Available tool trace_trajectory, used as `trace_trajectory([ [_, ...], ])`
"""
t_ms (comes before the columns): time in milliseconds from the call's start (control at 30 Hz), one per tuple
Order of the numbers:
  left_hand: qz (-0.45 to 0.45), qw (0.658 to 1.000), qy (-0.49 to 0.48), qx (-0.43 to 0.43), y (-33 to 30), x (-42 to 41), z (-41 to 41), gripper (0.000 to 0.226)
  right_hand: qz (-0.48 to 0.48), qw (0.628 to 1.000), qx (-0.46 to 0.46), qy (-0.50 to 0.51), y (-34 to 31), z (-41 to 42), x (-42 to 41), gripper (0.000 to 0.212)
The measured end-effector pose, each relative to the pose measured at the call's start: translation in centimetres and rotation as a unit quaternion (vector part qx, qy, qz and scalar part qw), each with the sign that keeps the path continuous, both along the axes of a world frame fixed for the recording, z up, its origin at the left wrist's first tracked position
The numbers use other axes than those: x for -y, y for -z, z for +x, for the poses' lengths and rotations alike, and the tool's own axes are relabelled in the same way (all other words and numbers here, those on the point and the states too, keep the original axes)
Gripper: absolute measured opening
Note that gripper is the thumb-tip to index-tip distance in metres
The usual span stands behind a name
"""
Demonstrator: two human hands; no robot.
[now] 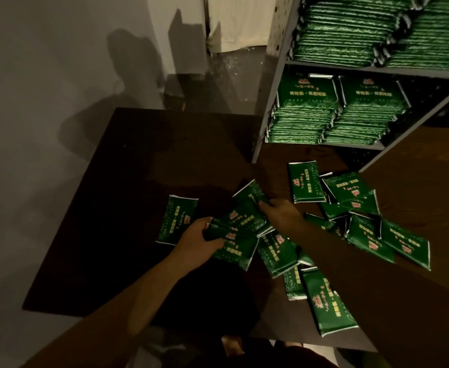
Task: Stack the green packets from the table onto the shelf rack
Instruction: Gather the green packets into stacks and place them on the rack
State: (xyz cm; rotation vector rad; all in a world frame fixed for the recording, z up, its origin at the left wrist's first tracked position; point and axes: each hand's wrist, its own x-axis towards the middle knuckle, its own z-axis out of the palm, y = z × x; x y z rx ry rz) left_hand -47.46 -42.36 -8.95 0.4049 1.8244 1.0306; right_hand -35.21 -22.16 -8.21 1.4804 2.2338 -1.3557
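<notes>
- The left hand (194, 235) curls its fingers round the left end of a small bunch of green packets (240, 221) held low over the dark table (128, 181).
- The right hand (280, 212) pinches the far end of the same bunch, fingertips on the topmost packet, so both hands grasp it together.
- One single packet (177, 220) lies flat on the table just left of the left hand, apart from the others.
- A loose pile of packets (361, 224) is scattered to the right of the hands, overlapping at odd angles; one upright packet (305, 181) lies nearest the rack, and another (327, 306) lies near the table's front edge.
- The grey shelf rack (276, 83) stands at the table's far right corner; its lower shelf holds two neat stacks (335, 112) side by side, and the shelf above is packed with taller stacks (364, 30).
- A grey wall (45, 75) stands to the left.
</notes>
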Motion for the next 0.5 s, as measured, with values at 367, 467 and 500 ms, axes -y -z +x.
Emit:
trace_trajectory([
  [367, 0.049, 0.986, -0.151, 0.050, -2.5, -1.6, -0.2, 0.022, -0.118, 0.979, -0.132, 0.099, -2.5, 1.1, -1.2, 0.026],
  [467, 0.069, 0.969, -0.205, 0.121, -3.9, -3.2, -0.9, 0.028, -0.123, 0.977, -0.127, 0.117, -3.8, 2.4, -2.8, 0.021],
  [500, 0.075, 0.969, -0.202, 0.121, -4.4, -3.7, -0.9, 0.030, -0.122, 0.977, -0.128, 0.119, -4.2, 3.0, -3.2, 0.020],
])
